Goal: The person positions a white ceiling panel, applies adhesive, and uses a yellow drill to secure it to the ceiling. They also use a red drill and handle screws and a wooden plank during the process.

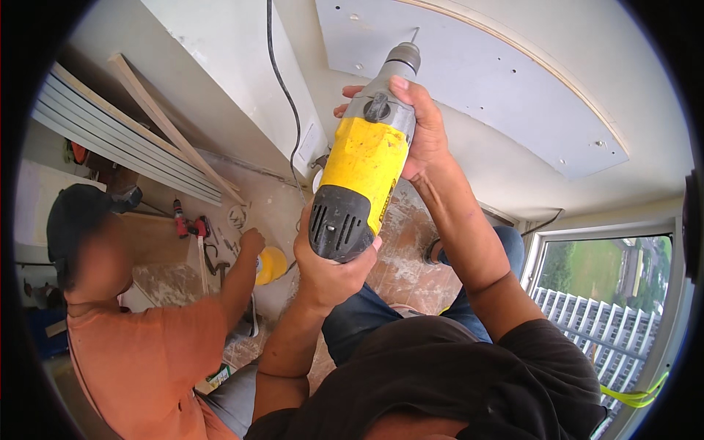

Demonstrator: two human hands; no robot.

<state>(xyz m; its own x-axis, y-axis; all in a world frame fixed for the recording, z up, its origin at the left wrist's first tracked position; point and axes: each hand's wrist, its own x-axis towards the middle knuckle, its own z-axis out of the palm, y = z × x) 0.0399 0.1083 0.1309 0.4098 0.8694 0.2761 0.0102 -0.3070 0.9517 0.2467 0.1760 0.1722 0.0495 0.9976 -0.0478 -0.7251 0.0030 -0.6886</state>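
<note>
I hold a yellow and grey hammer drill (364, 165) with both hands, its thin bit (414, 34) pointing away from me at a pale grey panel (499, 88). The bit's tip meets the panel near its edge. My left hand (331, 273) grips the black rear handle of the drill. My right hand (419, 128) wraps around the grey front housing just behind the chuck. My dark shirt and blue trousers fill the lower middle of the view.
Another person in an orange shirt (139, 352) and dark cap stands at the left, one hand (253, 238) by a yellow round object (271, 264). A red power tool (180, 217), wood strips (172, 125) and grey slats (117, 136) lie beyond. A black cable (282, 88) hangs down. A window (616, 293) is at right.
</note>
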